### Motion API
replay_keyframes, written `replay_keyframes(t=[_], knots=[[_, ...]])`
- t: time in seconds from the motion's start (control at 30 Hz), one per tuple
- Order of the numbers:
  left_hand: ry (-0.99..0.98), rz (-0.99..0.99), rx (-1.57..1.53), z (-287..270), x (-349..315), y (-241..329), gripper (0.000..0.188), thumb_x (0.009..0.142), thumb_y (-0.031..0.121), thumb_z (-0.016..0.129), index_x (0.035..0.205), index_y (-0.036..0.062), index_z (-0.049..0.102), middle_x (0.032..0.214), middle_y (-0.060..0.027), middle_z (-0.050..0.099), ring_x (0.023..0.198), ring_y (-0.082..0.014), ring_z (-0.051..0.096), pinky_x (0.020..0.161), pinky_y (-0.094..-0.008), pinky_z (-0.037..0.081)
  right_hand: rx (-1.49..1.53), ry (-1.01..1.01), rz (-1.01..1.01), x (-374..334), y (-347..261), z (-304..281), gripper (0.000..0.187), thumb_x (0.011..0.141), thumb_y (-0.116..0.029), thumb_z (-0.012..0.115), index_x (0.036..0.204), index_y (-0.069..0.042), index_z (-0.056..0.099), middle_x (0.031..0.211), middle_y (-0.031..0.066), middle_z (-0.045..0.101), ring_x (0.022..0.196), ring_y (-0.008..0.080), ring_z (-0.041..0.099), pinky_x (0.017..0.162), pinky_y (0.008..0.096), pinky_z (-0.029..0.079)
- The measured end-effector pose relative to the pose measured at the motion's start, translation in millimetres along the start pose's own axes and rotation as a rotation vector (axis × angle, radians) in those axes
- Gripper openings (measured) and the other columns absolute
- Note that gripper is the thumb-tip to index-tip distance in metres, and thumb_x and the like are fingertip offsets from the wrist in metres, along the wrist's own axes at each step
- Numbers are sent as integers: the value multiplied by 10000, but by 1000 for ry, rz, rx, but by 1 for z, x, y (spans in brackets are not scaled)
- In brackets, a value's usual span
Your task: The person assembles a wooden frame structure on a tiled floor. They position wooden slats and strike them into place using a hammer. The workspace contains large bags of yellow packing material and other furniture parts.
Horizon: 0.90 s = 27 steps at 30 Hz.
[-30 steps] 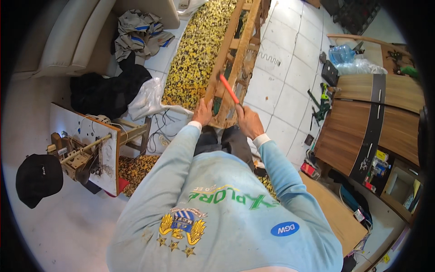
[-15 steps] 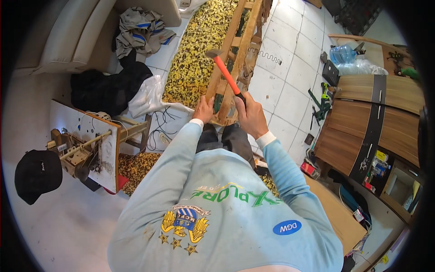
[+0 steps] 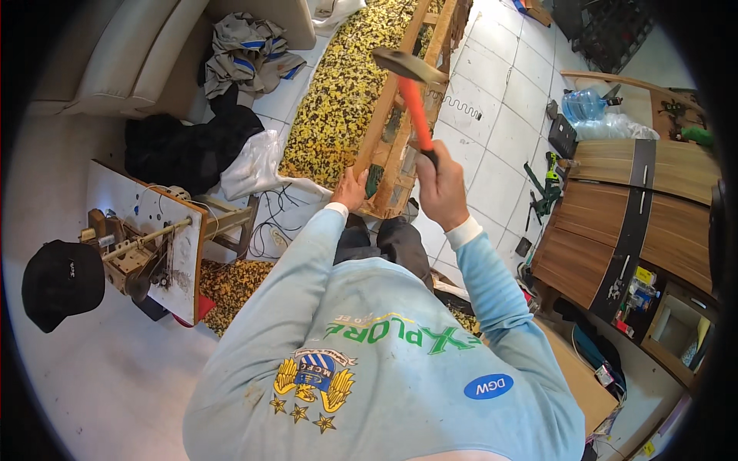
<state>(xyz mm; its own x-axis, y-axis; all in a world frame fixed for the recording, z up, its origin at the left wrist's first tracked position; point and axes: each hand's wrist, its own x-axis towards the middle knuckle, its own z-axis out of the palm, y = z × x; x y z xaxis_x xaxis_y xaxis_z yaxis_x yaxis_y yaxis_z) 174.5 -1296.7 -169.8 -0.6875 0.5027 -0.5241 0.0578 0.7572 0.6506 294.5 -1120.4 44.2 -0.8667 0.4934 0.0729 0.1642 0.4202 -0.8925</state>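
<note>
My right hand (image 3: 443, 186) is closed around the dark grip of a claw hammer (image 3: 416, 115) with an orange handle. The hammer is raised over the wooden frame (image 3: 382, 138), its metal head up and blurred a little. My left hand (image 3: 350, 190) rests on the near left rail of that frame, its fingers curled over the wood. The frame is long and narrow, of rough slats, and stretches away from me. Beside its left side lies a yellow and black speckled foam slab (image 3: 327, 100). A wavy metal spring (image 3: 461, 107) sticks out to the right of the frame.
At the left stands a sewing machine table (image 3: 173, 253), tipped on its side, with a black cap (image 3: 63, 284) by it. Dark cloth (image 3: 181, 154) and a beige sofa (image 3: 115, 61) lie beyond. A wooden cabinet (image 3: 584, 230) and a green tool (image 3: 550, 175) are on the right.
My right hand has lifted the hammer up and to the right, so its head is now higher above the frame. My left hand stays on the rail.
</note>
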Motion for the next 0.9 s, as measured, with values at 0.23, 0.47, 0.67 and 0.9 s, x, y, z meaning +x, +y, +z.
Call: replay_keyframes(t=[0.23, 0.47, 0.67, 0.9], knots=[[-43, 15, 109, -1, -1, 4, 669, 1056, 578, 401, 1434, 28, 439, 1402, -309, 521, 1301, -478, 524, 1094, -531, 425, -668, -382, 368, -27, 76, 8, 365, 1052, -357, 517, 1068, -3, 601, 816, 250, 656, 750, 472, 663, 677, 493, 508], [-7, -19, 18, -5, 1, 1, 650, 1073, 546, 376, 1395, -14, 447, 1352, -337, 557, 1272, -488, 540, 1073, -530, 425, 13, -1, 80, 5, -3, 7, 245, 1054, -252, 576, 1122, -19, 538, 804, 200, 632, 672, 368, 633, 622, 415, 496], [-8, 29, 14, -3, 3, -5, 649, 1075, 542, 377, 1397, -18, 441, 1350, -345, 544, 1278, -496, 520, 1077, -530, 419, -220, 24, -267, 3, 12, -16, 229, 992, -31, 636, 1184, -11, 512, 843, 138, 623, 733, 254, 602, 693, 360, 506], [-19, 22, 2, -5, 0, 0, 688, 1068, 571, 363, 1457, 4, 386, 1382, -355, 506, 1293, -520, 498, 1108, -544, 397, -695, -368, 144, 5, 44, -12, 299, 1037, -313, 571, 1124, -34, 508, 835, 262, 705, 758, 477, 688, 657, 566, 522]])
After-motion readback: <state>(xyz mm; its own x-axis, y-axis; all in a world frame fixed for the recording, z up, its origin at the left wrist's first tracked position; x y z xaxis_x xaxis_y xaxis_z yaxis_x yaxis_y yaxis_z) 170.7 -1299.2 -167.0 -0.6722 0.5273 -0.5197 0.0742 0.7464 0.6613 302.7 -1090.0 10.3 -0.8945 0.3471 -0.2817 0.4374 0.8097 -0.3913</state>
